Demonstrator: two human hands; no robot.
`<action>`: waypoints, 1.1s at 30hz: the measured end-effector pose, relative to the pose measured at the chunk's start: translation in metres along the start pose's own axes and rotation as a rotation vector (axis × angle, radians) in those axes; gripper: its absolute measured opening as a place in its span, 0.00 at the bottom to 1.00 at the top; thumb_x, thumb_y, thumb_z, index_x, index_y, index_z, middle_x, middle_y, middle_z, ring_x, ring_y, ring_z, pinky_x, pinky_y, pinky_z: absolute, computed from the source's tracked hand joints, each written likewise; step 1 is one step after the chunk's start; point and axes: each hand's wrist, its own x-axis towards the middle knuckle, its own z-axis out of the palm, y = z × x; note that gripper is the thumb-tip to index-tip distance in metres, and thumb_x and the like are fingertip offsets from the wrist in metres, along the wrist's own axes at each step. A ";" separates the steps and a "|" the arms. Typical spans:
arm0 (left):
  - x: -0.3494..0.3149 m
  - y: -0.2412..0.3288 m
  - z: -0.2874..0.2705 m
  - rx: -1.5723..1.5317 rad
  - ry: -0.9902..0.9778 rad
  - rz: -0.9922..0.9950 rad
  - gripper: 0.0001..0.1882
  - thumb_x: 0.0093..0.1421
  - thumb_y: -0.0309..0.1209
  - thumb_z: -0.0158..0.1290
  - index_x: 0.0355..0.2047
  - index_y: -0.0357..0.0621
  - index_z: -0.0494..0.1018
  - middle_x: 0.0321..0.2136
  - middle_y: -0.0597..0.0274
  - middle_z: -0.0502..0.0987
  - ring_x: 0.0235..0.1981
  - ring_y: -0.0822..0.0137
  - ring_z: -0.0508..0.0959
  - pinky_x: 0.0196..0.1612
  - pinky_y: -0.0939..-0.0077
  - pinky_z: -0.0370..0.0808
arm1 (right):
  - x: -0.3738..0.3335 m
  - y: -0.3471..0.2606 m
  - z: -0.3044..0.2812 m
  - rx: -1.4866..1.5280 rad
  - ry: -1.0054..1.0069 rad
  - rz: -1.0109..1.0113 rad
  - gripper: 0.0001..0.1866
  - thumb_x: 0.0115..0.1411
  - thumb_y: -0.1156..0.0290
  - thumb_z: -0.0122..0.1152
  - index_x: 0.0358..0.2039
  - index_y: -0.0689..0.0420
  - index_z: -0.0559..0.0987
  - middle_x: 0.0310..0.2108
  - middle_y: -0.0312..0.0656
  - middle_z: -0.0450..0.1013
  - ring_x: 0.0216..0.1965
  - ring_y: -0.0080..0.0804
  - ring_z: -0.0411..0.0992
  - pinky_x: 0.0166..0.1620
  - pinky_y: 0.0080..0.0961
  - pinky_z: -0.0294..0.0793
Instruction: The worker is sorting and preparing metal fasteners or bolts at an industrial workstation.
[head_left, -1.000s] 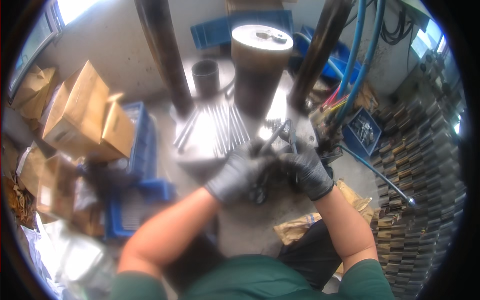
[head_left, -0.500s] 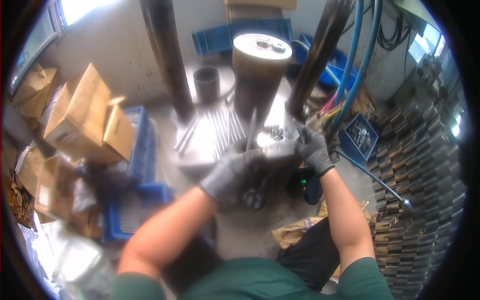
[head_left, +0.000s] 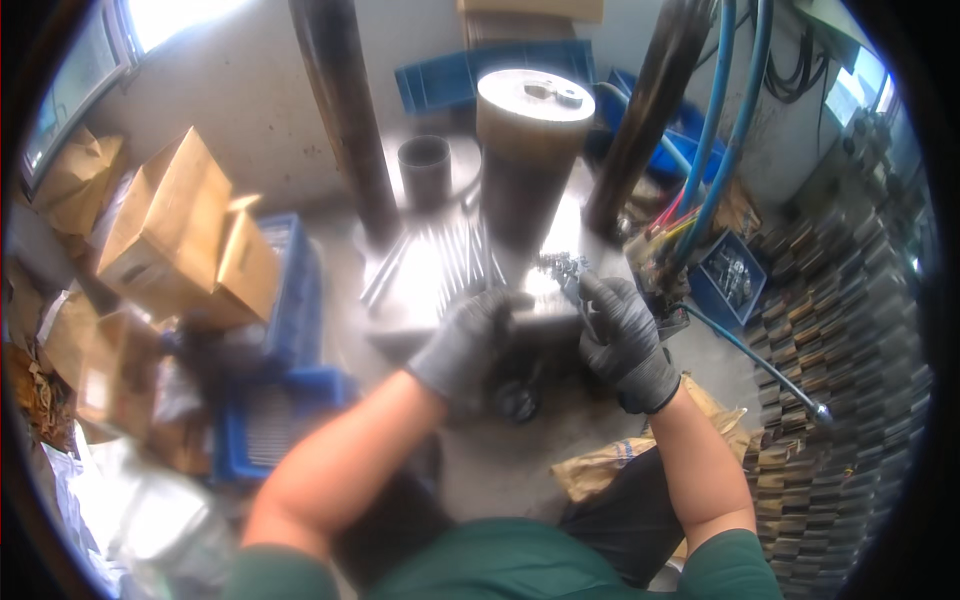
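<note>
Left hand (head_left: 465,345) gripped dark part (head_left: 520,395) near plate (head_left: 420,285); right hand (head_left: 625,335) pinched thin rod (head_left: 588,320). Risk: rod slipping from glove, falling to floor.

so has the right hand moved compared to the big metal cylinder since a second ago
Yes. The right hand has shifted rightward, off the base of the big metal cylinder, and apart from the left hand.

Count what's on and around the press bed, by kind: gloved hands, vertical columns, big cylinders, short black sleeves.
Gloved hands: 2, left hand and right hand
Dark columns: 2
Big cylinder: 1
Black sleeve: 1
Total: 6
</note>
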 end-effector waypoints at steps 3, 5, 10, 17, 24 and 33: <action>-0.005 0.004 0.005 -0.017 0.037 -0.051 0.05 0.60 0.33 0.60 0.33 0.49 0.76 0.19 0.74 0.70 0.18 0.78 0.69 0.27 0.77 0.74 | 0.002 -0.004 0.002 -0.155 0.101 -0.340 0.34 0.46 0.79 0.67 0.58 0.53 0.77 0.44 0.49 0.76 0.42 0.52 0.73 0.47 0.47 0.75; -0.009 0.008 0.011 -0.039 0.064 -0.105 0.04 0.61 0.33 0.58 0.33 0.49 0.76 0.20 0.74 0.70 0.19 0.78 0.70 0.28 0.75 0.75 | 0.002 -0.002 0.004 -0.144 0.079 -0.323 0.31 0.47 0.79 0.67 0.56 0.52 0.78 0.41 0.48 0.77 0.41 0.52 0.74 0.45 0.47 0.74; -0.011 0.007 0.012 -0.145 0.022 -0.051 0.04 0.62 0.31 0.56 0.34 0.45 0.77 0.20 0.73 0.71 0.20 0.79 0.70 0.26 0.83 0.72 | 0.005 -0.009 0.003 -0.133 0.114 -0.345 0.24 0.51 0.79 0.68 0.51 0.51 0.82 0.36 0.46 0.78 0.37 0.51 0.75 0.42 0.47 0.74; -0.012 0.009 0.015 -0.116 0.029 -0.049 0.03 0.61 0.30 0.57 0.34 0.45 0.77 0.21 0.72 0.72 0.20 0.79 0.71 0.25 0.85 0.71 | 0.004 -0.010 0.002 -0.187 0.101 -0.323 0.23 0.52 0.78 0.68 0.51 0.51 0.82 0.35 0.46 0.78 0.37 0.51 0.75 0.42 0.46 0.74; -0.015 0.013 0.023 0.018 0.016 0.018 0.07 0.67 0.32 0.56 0.40 0.43 0.76 0.22 0.70 0.74 0.19 0.79 0.73 0.22 0.84 0.70 | 0.004 -0.009 -0.002 -0.246 0.083 -0.314 0.24 0.52 0.79 0.66 0.51 0.51 0.83 0.37 0.49 0.78 0.39 0.52 0.76 0.43 0.46 0.75; 0.001 -0.004 -0.003 0.305 -0.029 0.299 0.21 0.74 0.35 0.49 0.61 0.35 0.70 0.39 0.62 0.81 0.25 0.81 0.75 0.28 0.87 0.73 | -0.004 -0.001 -0.019 0.370 -0.011 0.258 0.23 0.60 0.76 0.66 0.57 0.62 0.79 0.45 0.53 0.81 0.46 0.37 0.81 0.52 0.31 0.78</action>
